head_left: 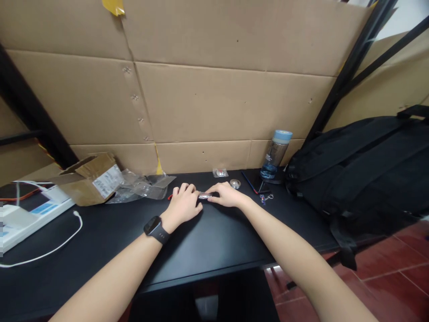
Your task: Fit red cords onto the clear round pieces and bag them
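A small, shiny silvery object lies low over the black table between my hands; its exact kind is too small to tell. My left hand, with a dark watch on its wrist, has its fingers bent around the left end. Just left of those fingers a bit of red pokes out, mostly hidden. From the other side, my right hand grips the right end between thumb and fingers. Behind the right hand sits a round clear roll of tape.
Left stand an open cardboard box, crumpled clear plastic, a white cable and a power strip. Along the back are a small clear packet, phone, keychain and water bottle. A black backpack fills the right.
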Available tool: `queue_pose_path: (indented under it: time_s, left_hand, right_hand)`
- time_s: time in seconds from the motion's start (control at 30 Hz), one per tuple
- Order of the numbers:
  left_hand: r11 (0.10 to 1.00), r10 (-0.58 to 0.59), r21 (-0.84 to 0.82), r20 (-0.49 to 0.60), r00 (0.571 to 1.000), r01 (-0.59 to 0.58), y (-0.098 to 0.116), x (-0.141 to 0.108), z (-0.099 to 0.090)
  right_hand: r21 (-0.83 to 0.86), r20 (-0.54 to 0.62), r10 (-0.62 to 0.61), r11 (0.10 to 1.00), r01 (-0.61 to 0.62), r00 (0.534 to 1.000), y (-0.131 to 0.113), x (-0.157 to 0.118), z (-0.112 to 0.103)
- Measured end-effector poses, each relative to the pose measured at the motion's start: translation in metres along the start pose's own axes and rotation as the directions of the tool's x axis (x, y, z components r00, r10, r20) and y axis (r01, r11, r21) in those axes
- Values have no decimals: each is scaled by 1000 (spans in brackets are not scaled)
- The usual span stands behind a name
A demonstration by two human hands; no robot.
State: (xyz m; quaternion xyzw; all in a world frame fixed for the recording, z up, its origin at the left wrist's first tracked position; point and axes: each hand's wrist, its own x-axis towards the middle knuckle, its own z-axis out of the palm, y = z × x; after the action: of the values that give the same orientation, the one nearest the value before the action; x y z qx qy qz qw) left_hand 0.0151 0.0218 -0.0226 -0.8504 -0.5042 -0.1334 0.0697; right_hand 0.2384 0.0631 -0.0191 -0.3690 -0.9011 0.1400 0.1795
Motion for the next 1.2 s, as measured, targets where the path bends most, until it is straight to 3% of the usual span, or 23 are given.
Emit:
queue_pose_path:
  time_s: [0.2, 0.37, 0.47, 0.57, 0.7, 0.77, 0.87, 1.0, 1.2]
  left_hand:
    - [978, -91, -189, -31, 995, 84, -3, 7, 3]
    - [924, -193, -335, 7, 981, 184, -1, 11, 0]
    - [950, -160, -273, -20, 987, 149, 0, 9, -1]
    - [970, -131, -210, -41, 991, 119, 3, 7, 1]
    - [981, -109, -168, -44, 993, 100, 5, 6, 4]
    - [981, -106, -168, -37, 994, 99, 4, 6, 4]
    - [982, -114, -160, -52, 992, 105, 2, 6, 4]
    - [987, -106, -133, -89, 990, 94, 3, 6, 4]
    - [986, -93, -147, -134, 987, 73, 6, 5, -3]
  right_hand:
    - [250, -50, 100, 965, -85, 994, 10, 2, -3]
    - [574, -88, 305, 793, -202, 948, 13, 5, -2]
    - [548, -72, 404, 780, -302, 912, 14, 5, 1]
    - [380, -66, 434, 844, -379, 899, 13, 4, 5]
    - [41, -228, 346, 937, -347, 910, 7, 0, 2]
    - [-20, -249, 193, 979, -204, 949, 2, -2, -3]
    - [5, -162, -9, 1000, 10, 987, -1, -4, -9]
    - [56, -65, -14, 998, 17, 998, 0, -3, -6]
    - [64, -72, 42, 997, -38, 997, 7, 0, 0]
